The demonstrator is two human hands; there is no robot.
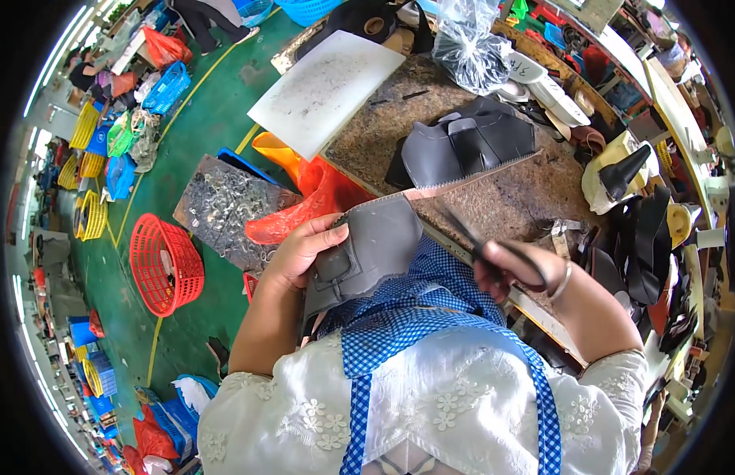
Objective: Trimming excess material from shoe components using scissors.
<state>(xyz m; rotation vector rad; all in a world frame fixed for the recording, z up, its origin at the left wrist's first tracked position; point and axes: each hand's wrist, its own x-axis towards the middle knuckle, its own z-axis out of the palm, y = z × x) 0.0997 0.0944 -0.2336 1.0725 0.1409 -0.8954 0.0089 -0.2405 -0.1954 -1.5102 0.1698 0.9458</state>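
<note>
With our left hand (310,247), fingers clamped on its left side, we held a dark grey panel (383,237) above our blue checked apron (431,313), just beside the workbench (534,194). Our right hand (503,265) had its fingers closed round the handles of black scissors (460,224), to the panel's right; their blades were too blurred for us to tell whether they stood apart.

Bright light; strip lamps (49,65) glare at left. The right hand (506,267) blurs slightly. Edges bend into black corners.
</note>
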